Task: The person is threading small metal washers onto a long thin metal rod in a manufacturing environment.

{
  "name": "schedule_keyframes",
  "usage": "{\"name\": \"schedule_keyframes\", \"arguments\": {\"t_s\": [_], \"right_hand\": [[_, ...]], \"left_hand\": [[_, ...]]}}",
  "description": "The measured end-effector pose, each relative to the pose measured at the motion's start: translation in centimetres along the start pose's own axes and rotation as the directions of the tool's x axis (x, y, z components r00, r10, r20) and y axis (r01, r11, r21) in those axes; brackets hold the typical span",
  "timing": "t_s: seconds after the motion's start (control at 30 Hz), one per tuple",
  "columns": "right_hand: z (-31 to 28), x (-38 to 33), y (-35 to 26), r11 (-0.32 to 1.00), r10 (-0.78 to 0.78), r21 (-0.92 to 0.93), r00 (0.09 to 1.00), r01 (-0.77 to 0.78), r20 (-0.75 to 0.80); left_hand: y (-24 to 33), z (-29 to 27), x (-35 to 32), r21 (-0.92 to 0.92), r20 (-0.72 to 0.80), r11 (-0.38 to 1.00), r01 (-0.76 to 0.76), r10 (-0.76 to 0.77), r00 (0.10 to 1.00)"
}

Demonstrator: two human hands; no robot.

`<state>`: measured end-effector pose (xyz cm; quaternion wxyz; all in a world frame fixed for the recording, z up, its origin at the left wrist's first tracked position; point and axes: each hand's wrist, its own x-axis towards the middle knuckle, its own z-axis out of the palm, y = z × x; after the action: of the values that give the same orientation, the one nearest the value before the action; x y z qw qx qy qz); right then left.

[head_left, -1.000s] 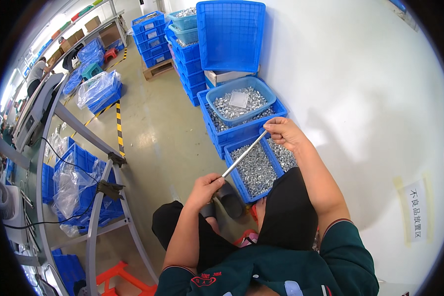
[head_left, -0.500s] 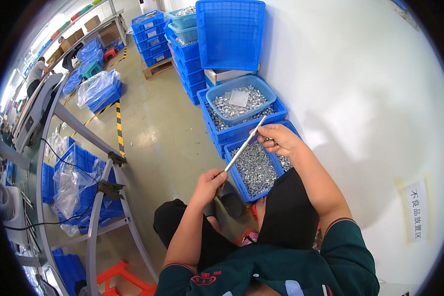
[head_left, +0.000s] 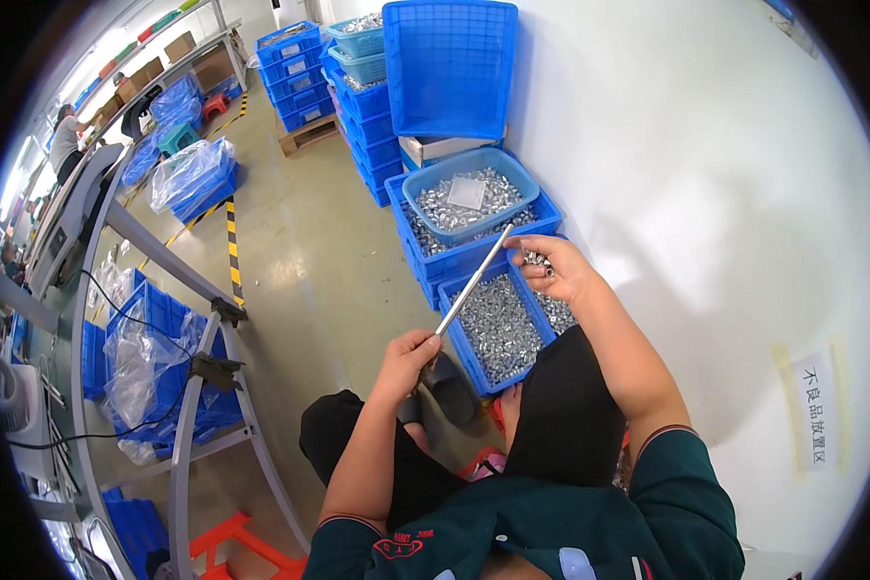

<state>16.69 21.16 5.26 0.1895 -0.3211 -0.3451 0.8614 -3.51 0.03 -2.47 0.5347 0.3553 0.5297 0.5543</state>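
My left hand (head_left: 406,362) is closed around the lower end of a slim silver metal rod (head_left: 474,279), which slants up to the right. Curled by the rod's upper tip, my right hand (head_left: 568,275) cradles several small shiny metal parts (head_left: 539,261) in its fingers; their exact kind is too small to tell. Its fingertips are close to the tip, and whether they touch it I cannot tell. Below the hands, a blue crate (head_left: 462,346) between my feet and the wall holds many small silver metal parts (head_left: 498,329).
Beyond it, a light-blue basin (head_left: 419,215) of metal parts sits on a larger blue crate (head_left: 549,217). An upright blue crate (head_left: 449,68) and crate stacks (head_left: 372,130) stand behind. At left are a grey-legged workbench (head_left: 179,464) and a plastic-covered crate (head_left: 203,188). A white wall (head_left: 686,193) bounds the right.
My right fingers have loosened and turned beside the rod's tip, so the small metal parts in them show more. The rod has shifted slightly left. My left hand keeps its hold.
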Motion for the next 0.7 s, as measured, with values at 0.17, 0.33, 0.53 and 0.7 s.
{"name": "schedule_keyframes", "arguments": {"t_s": [0.17, 0.33, 0.53, 0.7], "right_hand": [[-0.4, 0.3, 0.1, 0.993, -0.077, 0.094, 0.997, 0.076, 0.013], [-0.7, 0.1, -0.3, 0.977, -0.061, 0.209, 0.997, 0.05, 0.045], [-0.3, 0.0, -0.4, 0.978, -0.053, 0.206, 0.996, 0.038, 0.07], [-0.4, 0.2, -0.4, 0.986, -0.006, 0.165, 0.995, -0.01, 0.097]], "left_hand": [[0.5, -0.3, -0.4, 0.06, 0.012, 0.997, 0.046, -0.047, 0.999], [0.8, -0.3, -0.9, 0.084, 0.018, 0.992, 0.098, -0.1, 0.995], [0.6, -0.3, -0.9, 0.089, 0.057, 0.992, 0.088, -0.093, 0.994], [-0.1, -0.5, -0.6, 0.106, 0.079, 0.993, 0.058, -0.067, 0.995]]}}
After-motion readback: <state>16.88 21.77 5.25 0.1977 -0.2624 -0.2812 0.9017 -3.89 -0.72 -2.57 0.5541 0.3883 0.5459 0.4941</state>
